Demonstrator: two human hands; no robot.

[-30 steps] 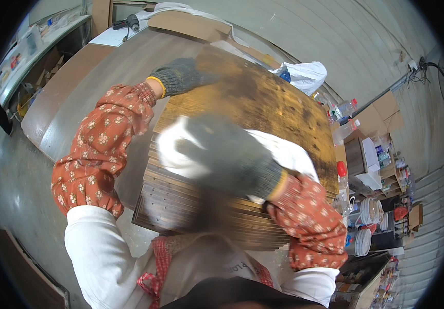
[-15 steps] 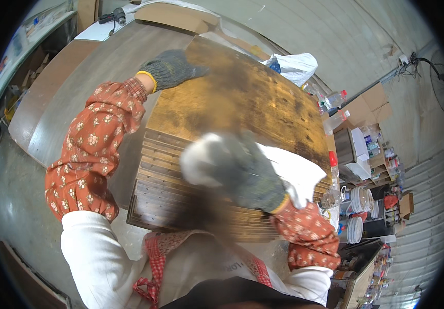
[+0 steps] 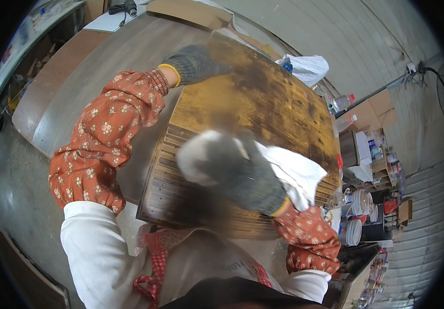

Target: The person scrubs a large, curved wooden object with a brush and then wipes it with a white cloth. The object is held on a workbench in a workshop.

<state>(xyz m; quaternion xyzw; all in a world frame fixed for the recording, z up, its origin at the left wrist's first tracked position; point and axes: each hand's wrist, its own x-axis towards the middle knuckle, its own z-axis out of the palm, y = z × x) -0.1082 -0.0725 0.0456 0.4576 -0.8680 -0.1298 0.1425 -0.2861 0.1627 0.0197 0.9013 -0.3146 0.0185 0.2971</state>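
In front of me lies a stack of brown wooden panels, the top panel mottled yellow-brown with dark patches and the edges of those beneath stepped toward me. My left hand, in a dark grey knit glove with a yellow cuff, lies at the top panel's far left edge, fingers stretched out and partly blurred. My right hand, gloved alike, is closed around a white cloth over the near part of the stack. A dark blur hides some of the surface around both hands.
A greyish tabletop extends to the left, with a heat-gun-like tool at its far end. Cardboard and a white bag lie behind the stack. Plastic bottles and white buckets stand along the right.
The whole view has shifted, so the stack sits farther right in it. My right hand with the cloth has moved slightly left over the wood. My left hand keeps its place at the panel's edge.
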